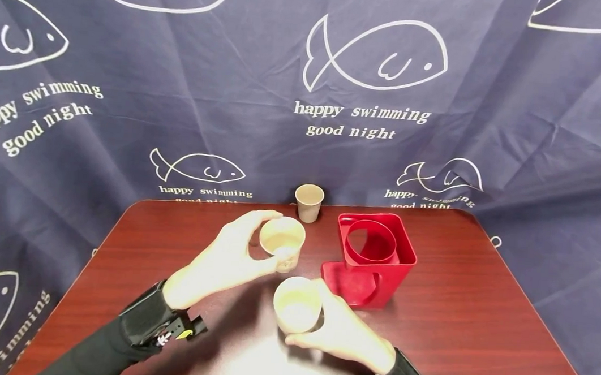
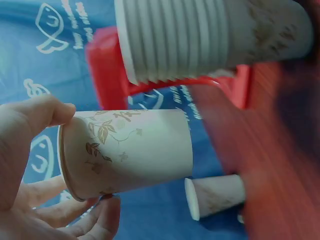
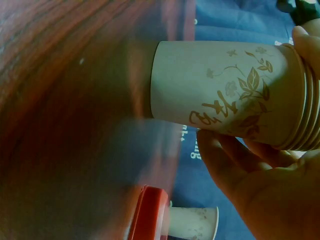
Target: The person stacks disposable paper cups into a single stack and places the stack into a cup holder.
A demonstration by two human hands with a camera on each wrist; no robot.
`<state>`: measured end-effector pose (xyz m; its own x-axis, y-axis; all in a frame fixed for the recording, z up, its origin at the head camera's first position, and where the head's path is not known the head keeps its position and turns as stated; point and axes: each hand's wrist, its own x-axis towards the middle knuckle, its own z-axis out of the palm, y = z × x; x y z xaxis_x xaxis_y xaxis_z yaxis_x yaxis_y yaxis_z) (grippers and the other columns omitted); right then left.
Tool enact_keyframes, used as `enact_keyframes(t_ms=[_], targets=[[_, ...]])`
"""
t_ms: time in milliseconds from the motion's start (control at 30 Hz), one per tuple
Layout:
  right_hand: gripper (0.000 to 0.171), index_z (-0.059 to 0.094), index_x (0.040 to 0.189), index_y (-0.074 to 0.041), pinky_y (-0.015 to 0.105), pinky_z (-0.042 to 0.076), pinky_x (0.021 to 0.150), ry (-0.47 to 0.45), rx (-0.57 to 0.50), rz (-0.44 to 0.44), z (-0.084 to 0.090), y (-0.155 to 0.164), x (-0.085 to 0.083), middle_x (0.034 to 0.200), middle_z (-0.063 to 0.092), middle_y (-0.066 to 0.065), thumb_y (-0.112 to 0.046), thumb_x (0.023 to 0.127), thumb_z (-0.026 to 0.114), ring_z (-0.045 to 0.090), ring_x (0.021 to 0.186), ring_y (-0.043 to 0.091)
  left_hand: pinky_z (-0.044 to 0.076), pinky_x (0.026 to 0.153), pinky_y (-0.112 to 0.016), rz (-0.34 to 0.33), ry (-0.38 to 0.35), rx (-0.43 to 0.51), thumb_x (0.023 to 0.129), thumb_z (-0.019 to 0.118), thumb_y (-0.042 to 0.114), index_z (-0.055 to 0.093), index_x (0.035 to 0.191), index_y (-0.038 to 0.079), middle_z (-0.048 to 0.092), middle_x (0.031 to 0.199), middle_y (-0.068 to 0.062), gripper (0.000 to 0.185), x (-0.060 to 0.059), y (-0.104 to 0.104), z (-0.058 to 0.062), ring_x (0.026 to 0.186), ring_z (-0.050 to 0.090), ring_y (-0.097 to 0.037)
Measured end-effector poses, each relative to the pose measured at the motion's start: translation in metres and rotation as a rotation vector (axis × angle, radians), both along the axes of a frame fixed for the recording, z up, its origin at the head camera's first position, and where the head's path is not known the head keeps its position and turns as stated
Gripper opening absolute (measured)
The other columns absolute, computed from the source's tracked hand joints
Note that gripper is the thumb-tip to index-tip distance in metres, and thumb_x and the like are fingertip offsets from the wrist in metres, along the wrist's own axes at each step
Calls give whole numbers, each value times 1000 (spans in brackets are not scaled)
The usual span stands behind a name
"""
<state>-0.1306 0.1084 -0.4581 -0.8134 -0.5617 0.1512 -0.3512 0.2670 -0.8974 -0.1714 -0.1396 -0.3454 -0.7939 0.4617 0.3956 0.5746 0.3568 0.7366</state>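
Observation:
My left hand grips a single paper cup near its rim, thumb on one side and fingers on the other. The left wrist view shows brown leaf prints on that cup. Lower and slightly to the right, my right hand holds a stack of nested paper cups. Several rims of the stack show in the right wrist view. The two hands are close, with the single cup apart from the stack. Another paper cup stands upright at the table's back edge.
To the right of the hands stands a red holder with a round ring on top and a flat base below. It sits on the brown wooden table. A blue curtain with fish drawings hangs behind the table.

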Motion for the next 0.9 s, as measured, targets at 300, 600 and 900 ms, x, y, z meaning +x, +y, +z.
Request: enact_keyframes(t_ms=[300, 600, 900], targets=[[76, 50, 140, -36, 30, 51, 103, 52, -23, 36, 1, 0, -3, 130, 63, -13, -39, 76, 92, 63, 114, 10, 43, 110, -27, 16, 78, -131, 83, 87, 30, 58, 137, 30, 63, 130, 16, 61, 23, -2, 39, 120, 58, -7], [77, 46, 141, -34, 31, 54, 98, 88, -6, 16, -2, 2, -3, 128, 65, -11, -47, 78, 89, 67, 110, 11, 46, 105, -30, 14, 160, -223, 81, 88, 36, 50, 146, 30, 57, 137, 16, 76, 45, 0, 51, 120, 54, -4], [61, 54, 131, -30, 30, 56, 94, -6, -64, 55, -2, 1, -2, 112, 72, -7, -31, 81, 90, 71, 98, 13, 49, 101, -29, -116, 131, -156, 83, 87, 37, 50, 146, 27, 58, 136, 13, 74, 52, 8, 46, 116, 58, -7]])
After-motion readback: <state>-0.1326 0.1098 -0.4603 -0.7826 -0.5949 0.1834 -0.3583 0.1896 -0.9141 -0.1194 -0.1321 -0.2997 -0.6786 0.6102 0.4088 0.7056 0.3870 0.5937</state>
